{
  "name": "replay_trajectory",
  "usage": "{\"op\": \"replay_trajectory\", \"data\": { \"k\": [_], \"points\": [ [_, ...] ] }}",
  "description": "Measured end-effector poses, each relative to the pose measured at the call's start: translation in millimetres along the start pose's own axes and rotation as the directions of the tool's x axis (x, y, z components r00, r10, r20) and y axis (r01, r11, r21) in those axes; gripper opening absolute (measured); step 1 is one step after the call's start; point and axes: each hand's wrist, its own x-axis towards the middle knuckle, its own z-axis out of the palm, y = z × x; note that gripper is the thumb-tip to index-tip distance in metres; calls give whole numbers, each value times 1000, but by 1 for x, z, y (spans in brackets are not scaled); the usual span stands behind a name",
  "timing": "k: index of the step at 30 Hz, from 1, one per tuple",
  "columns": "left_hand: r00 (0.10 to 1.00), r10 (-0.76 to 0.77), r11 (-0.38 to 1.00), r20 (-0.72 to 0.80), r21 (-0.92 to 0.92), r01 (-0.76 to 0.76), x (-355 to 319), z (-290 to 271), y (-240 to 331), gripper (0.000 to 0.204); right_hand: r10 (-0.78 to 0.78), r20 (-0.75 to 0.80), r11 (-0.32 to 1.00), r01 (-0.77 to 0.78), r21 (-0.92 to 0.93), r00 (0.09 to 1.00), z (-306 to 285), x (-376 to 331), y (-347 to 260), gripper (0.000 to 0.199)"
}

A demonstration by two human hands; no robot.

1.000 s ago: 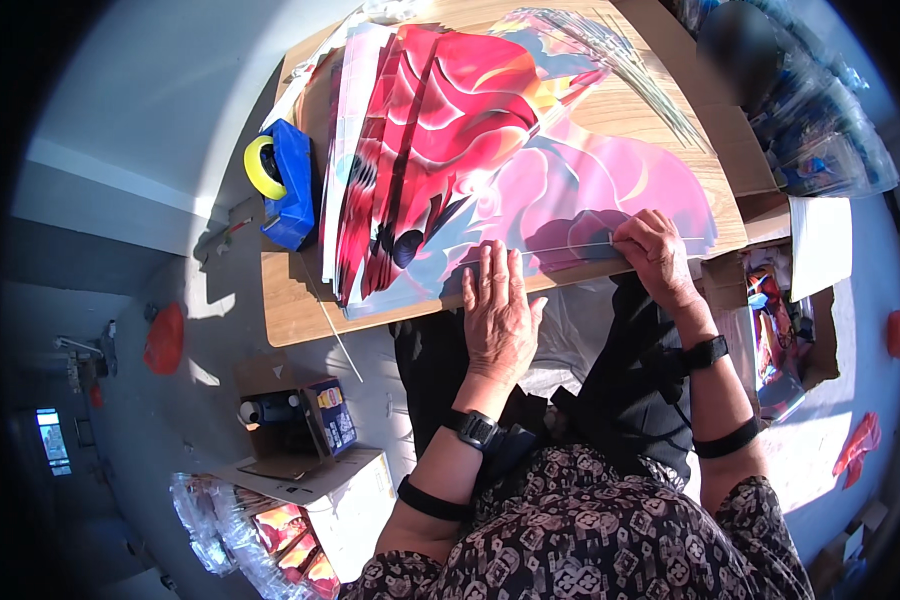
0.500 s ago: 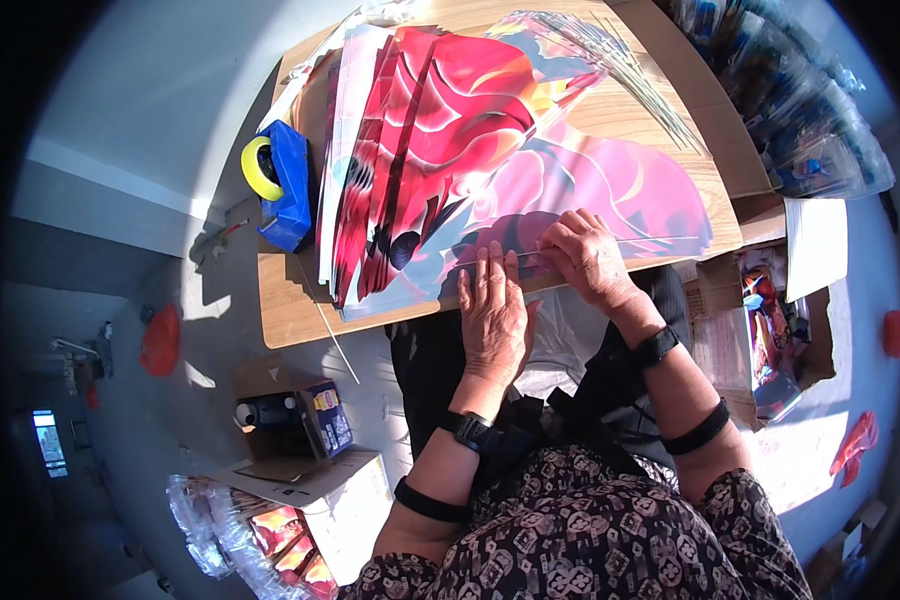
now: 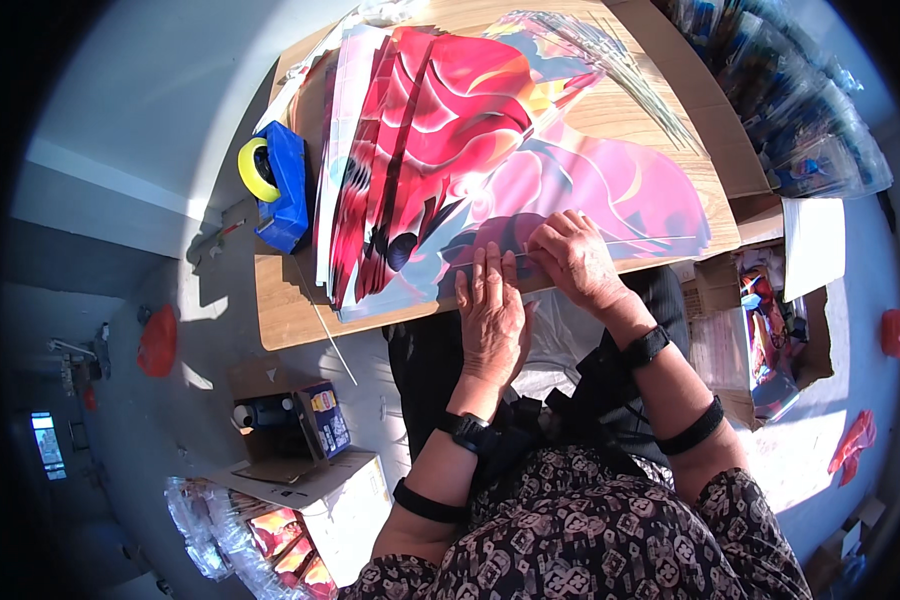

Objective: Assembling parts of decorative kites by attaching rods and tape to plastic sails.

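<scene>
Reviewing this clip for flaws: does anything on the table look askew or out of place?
One thin stick juts off the wooden table's near edge, apart from the stick bundle at the far side. Both hands press the pink printed sheet flat.

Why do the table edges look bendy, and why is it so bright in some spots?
Head view: the fisheye lens curves the wooden table edges; strong sunlight hits the glossy pink and red printed sheet; the blue tape dispenser casts a dark shadow; corners go black.
</scene>
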Motion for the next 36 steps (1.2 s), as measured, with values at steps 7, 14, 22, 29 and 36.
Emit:
{"op": "replay_trajectory", "data": {
  "k": [7, 14, 22, 29, 36],
  "points": [
    [999, 37, 993, -25, 112, -34, -1, 6, -4, 70, 16, 35, 1000, -16, -4, 999, -4, -2, 2, 14],
    [999, 41, 998, -17, 40, -40, 0, -4, -1, 71, 28, -11, 999, -28, 26, 1000, -3, -3, 1, 12],
    [999, 43, 997, -19, 70, -42, 0, -6, 1, 72, 28, -20, 999, -27, 38, 999, -4, -3, 2, 12],
    [998, 55, 996, -23, 70, -53, 1, -5, 3, 71, 36, -17, 999, -36, 17, 999, -4, -6, 4, 12],
    [999, 28, 999, -25, -39, -29, 0, -25, 3, 71, 9, -33, 997, -7, 81, 999, -2, -2, 1, 14]
  ]
}}
